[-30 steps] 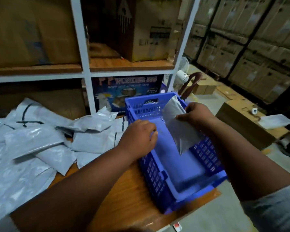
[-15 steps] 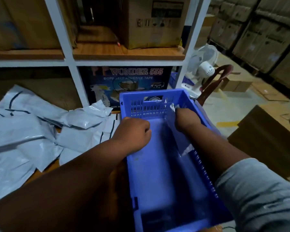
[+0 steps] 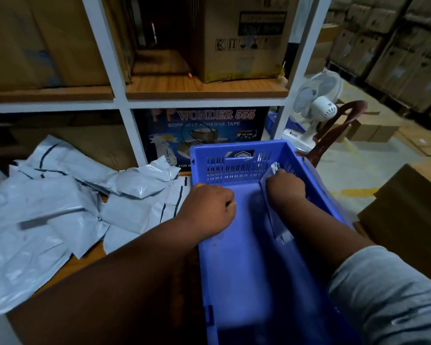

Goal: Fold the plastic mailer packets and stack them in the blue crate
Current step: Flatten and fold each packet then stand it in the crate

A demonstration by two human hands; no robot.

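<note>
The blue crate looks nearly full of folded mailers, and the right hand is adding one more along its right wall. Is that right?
Not quite. The head view shows the blue crate almost empty: its floor is bare. The only packet inside is the folded mailer that the right hand holds against the right wall. The rest of the mailers lie on the table to the left.

Dim, soft, edge-warped wide-angle view

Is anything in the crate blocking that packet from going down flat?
Nothing visible: the right hand holds the folded packet against the blue crate's right wall, over bare floor; the left hand grips the left rim.
</note>
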